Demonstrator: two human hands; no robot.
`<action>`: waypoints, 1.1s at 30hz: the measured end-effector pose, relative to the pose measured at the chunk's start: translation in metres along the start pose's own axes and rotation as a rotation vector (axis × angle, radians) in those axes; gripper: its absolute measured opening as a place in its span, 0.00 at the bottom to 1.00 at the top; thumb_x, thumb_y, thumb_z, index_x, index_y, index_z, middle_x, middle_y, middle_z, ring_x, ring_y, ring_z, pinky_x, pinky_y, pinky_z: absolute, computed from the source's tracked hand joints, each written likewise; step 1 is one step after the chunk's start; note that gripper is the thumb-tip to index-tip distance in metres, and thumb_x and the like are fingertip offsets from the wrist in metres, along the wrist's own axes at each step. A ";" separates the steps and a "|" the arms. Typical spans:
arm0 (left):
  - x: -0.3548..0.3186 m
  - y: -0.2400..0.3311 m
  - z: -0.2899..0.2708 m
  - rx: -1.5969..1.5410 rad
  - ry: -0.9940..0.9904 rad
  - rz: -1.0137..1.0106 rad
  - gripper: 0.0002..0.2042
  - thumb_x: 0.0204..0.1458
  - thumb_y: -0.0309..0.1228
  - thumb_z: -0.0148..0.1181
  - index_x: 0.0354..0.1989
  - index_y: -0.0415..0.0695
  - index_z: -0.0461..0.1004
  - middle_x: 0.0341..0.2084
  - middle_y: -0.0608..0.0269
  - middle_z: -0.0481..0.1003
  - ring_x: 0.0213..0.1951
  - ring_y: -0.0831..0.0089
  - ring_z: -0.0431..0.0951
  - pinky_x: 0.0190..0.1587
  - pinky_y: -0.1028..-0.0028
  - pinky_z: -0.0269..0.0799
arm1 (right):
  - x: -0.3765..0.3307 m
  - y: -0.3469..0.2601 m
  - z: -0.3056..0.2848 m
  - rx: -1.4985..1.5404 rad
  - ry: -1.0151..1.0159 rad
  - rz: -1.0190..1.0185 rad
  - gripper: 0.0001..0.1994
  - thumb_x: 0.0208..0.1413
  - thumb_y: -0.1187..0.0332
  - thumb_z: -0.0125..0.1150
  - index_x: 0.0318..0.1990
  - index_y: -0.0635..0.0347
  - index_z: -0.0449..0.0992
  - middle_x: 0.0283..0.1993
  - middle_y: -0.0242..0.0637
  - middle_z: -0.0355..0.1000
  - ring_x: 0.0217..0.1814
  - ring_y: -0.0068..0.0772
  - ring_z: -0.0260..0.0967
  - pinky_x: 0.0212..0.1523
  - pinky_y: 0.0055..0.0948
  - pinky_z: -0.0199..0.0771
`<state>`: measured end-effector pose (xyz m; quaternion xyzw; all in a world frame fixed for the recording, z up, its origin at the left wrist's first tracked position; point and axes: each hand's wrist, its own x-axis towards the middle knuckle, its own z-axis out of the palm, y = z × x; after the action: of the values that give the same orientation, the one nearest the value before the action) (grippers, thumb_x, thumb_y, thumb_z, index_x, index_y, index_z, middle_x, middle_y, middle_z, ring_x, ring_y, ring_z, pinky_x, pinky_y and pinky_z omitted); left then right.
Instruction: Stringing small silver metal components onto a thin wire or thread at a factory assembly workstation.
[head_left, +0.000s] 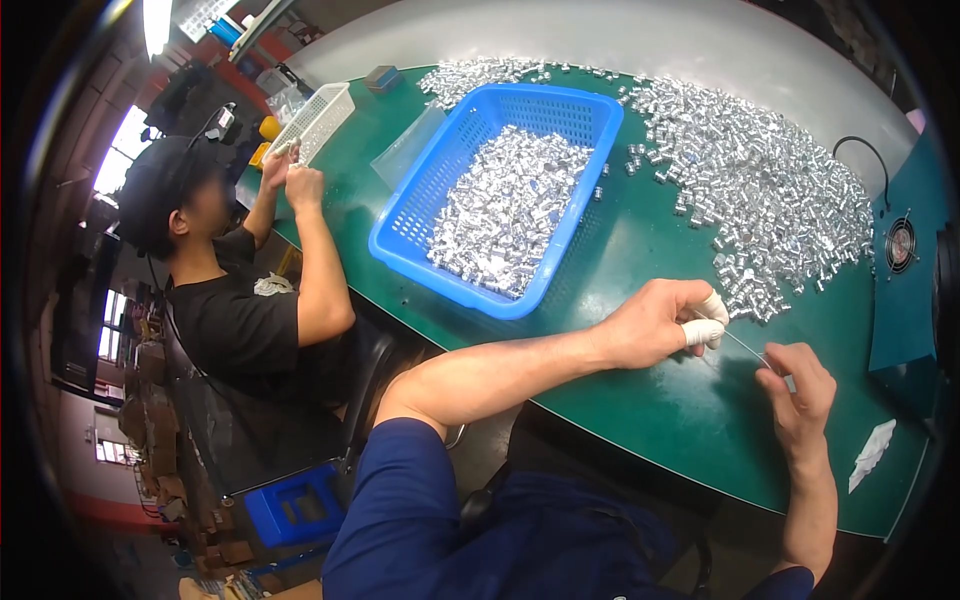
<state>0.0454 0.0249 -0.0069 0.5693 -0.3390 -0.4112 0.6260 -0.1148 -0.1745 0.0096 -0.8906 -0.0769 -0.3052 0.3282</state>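
My left hand (660, 325), with white finger covers on its thumb and a fingertip, is closed in a pinch above the green table. A thin, straight metal wire or rod (742, 346) runs from those fingertips to my right hand (803, 392), whose thumb and fingers pinch its other end. Whether a small part also sits within the left fingertips is hidden. Just beyond my hands lies a wide heap of small, shiny, silver cylindrical metal parts (760, 180). A blue perforated plastic basket (400, 245), left of the heap, holds many small silver pieces.
At the left, a co-worker in a black shirt (235, 325) sits at the table with both hands raised near a white basket (335, 115). A teal machine with a fan (901, 245) stands at the right. A crumpled white tissue (872, 455) lies near the table's right edge.
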 end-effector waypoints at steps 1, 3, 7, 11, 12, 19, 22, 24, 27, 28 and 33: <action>-0.002 -0.001 0.002 -0.001 0.002 -0.001 0.09 0.62 0.28 0.61 0.45 0.36 0.76 0.34 0.59 0.80 0.35 0.75 0.81 0.38 0.72 0.77 | 0.001 0.001 -0.003 -0.084 -0.026 -0.072 0.11 0.67 0.66 0.56 0.36 0.65 0.76 0.20 0.35 0.72 0.20 0.23 0.70 0.22 0.18 0.67; -0.002 0.000 0.006 0.112 -0.017 0.080 0.08 0.61 0.28 0.62 0.44 0.36 0.76 0.34 0.60 0.80 0.34 0.76 0.80 0.38 0.72 0.77 | -0.003 0.000 -0.007 -0.183 -0.050 -0.131 0.11 0.67 0.67 0.55 0.35 0.65 0.76 0.20 0.34 0.71 0.19 0.24 0.70 0.22 0.19 0.67; 0.005 -0.005 0.004 0.356 -0.004 0.274 0.08 0.61 0.29 0.63 0.44 0.38 0.77 0.33 0.63 0.81 0.35 0.76 0.80 0.40 0.73 0.77 | -0.015 0.003 -0.009 0.724 -0.242 1.025 0.15 0.67 0.66 0.52 0.29 0.65 0.73 0.19 0.34 0.71 0.16 0.24 0.67 0.17 0.21 0.64; 0.001 -0.008 -0.007 0.045 0.043 0.029 0.07 0.62 0.26 0.60 0.46 0.39 0.77 0.36 0.60 0.81 0.34 0.77 0.79 0.38 0.76 0.76 | -0.008 0.000 0.008 0.284 -0.010 0.360 0.07 0.59 0.74 0.65 0.43 0.65 0.79 0.31 0.34 0.76 0.29 0.24 0.73 0.29 0.23 0.73; 0.003 -0.006 -0.010 -0.013 0.031 -0.028 0.07 0.62 0.26 0.60 0.46 0.39 0.77 0.36 0.59 0.81 0.33 0.78 0.79 0.37 0.77 0.76 | -0.008 0.007 0.002 0.196 -0.039 0.197 0.12 0.52 0.75 0.71 0.45 0.63 0.79 0.36 0.37 0.77 0.31 0.29 0.75 0.30 0.25 0.74; 0.005 -0.007 0.001 0.056 0.048 -0.042 0.09 0.62 0.26 0.61 0.48 0.39 0.77 0.35 0.60 0.82 0.33 0.79 0.79 0.37 0.79 0.75 | -0.012 0.008 -0.013 0.062 -0.135 0.133 0.08 0.58 0.68 0.67 0.35 0.65 0.80 0.23 0.36 0.74 0.24 0.30 0.73 0.21 0.28 0.67; 0.002 -0.008 0.004 0.179 0.076 0.037 0.09 0.62 0.25 0.61 0.49 0.39 0.76 0.36 0.59 0.82 0.34 0.79 0.80 0.37 0.79 0.75 | -0.010 -0.001 -0.013 0.702 -0.229 0.901 0.18 0.68 0.59 0.55 0.32 0.65 0.80 0.20 0.33 0.74 0.23 0.22 0.73 0.20 0.21 0.66; 0.001 -0.006 0.006 0.157 0.071 0.023 0.08 0.61 0.25 0.61 0.47 0.38 0.76 0.36 0.58 0.81 0.35 0.76 0.80 0.39 0.76 0.77 | -0.012 0.006 -0.012 0.875 -0.244 1.011 0.20 0.69 0.57 0.54 0.32 0.65 0.80 0.21 0.32 0.75 0.23 0.21 0.74 0.22 0.18 0.68; 0.001 -0.006 0.001 0.114 0.069 0.007 0.08 0.61 0.25 0.61 0.47 0.38 0.76 0.36 0.58 0.81 0.35 0.75 0.81 0.39 0.76 0.78 | -0.014 0.005 -0.001 0.577 -0.012 0.587 0.09 0.63 0.67 0.63 0.35 0.66 0.79 0.25 0.33 0.76 0.25 0.21 0.74 0.23 0.23 0.71; 0.001 -0.006 -0.001 0.094 0.070 0.005 0.08 0.61 0.25 0.61 0.48 0.39 0.76 0.36 0.59 0.82 0.35 0.77 0.81 0.39 0.78 0.77 | -0.015 0.005 0.001 0.258 0.128 0.233 0.06 0.59 0.71 0.66 0.36 0.66 0.79 0.27 0.34 0.76 0.25 0.22 0.73 0.24 0.25 0.72; 0.001 -0.007 0.003 0.115 0.065 0.042 0.08 0.61 0.24 0.61 0.47 0.38 0.76 0.36 0.59 0.82 0.35 0.77 0.81 0.39 0.77 0.78 | -0.012 0.014 -0.010 -0.067 0.019 -0.120 0.06 0.59 0.71 0.66 0.36 0.65 0.78 0.27 0.33 0.76 0.26 0.20 0.73 0.25 0.25 0.72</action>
<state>0.0422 0.0226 -0.0138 0.6099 -0.3535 -0.3592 0.6116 -0.1248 -0.1908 0.0011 -0.8919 -0.1167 -0.3351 0.2803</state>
